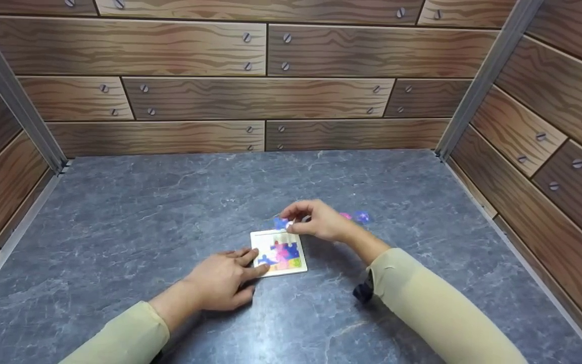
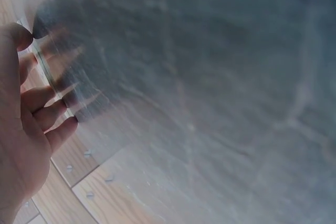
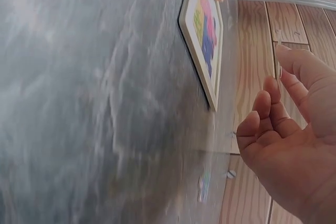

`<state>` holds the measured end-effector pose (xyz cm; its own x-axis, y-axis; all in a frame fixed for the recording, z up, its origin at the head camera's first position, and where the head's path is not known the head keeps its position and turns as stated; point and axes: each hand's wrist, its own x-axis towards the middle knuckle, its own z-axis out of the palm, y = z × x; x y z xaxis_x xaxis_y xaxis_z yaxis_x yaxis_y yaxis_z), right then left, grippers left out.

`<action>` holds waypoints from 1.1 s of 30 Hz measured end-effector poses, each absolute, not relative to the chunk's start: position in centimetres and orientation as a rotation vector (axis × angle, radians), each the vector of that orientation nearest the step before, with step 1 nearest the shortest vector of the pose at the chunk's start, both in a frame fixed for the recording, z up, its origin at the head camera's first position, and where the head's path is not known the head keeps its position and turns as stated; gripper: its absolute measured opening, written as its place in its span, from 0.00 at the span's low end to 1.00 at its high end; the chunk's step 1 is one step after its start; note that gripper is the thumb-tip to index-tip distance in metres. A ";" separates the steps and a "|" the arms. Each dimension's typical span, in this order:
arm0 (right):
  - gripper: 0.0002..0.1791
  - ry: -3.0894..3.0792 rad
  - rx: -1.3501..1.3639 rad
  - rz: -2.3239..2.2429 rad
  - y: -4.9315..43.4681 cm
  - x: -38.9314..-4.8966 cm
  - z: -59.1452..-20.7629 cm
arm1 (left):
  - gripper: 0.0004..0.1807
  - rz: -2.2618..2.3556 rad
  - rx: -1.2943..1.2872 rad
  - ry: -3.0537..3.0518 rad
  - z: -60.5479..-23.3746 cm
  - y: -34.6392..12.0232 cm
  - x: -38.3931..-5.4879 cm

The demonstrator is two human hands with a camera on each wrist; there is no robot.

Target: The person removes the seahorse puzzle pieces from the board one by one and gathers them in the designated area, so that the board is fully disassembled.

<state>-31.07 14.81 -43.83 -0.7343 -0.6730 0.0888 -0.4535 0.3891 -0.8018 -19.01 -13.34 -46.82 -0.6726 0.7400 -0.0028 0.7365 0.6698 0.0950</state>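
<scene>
A square puzzle tray [image 1: 262,239] with a pale rim lies on the table, partly filled with joined blue, pink and yellow-green pieces [image 1: 284,253]. My left hand [image 1: 223,280] rests at the tray's left side, fingers extended, with fingertips over its rim and lower left corner. Just above the tray's far edge, my right hand [image 1: 320,222] pinches a blue and white puzzle piece [image 1: 280,223] between thumb and fingers. In the right wrist view that puzzle piece [image 3: 279,69] appears edge-on as a thin sliver. The left wrist view shows my left hand [image 2: 31,108] but not the tray's pieces.
Loose puzzle pieces, one pink [image 1: 345,216] and one blue-purple [image 1: 362,217], lie on the table beyond my right wrist. The grey marbled table [image 1: 170,202] is bounded by wood-patterned walls [image 1: 195,98] at the back and both sides.
</scene>
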 end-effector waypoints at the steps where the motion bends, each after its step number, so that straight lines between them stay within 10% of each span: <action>1: 0.16 2.407 -0.991 -1.261 15.1 -31.1 -43.8 | 0.30 0.136 1.254 2.836 -46.9 -13.3 -19.0; 33: 0.16 2.456 -0.922 -1.225 22.6 -31.1 -45.9 | 0.29 0.154 1.322 2.859 -47.2 -13.5 -19.1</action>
<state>-31.12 22.63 -45.91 -0.7699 -0.6354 0.0586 -0.4288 0.4472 -0.7849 -19.09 -13.55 -47.16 -0.6486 0.7593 0.0522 0.7605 0.6439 0.0836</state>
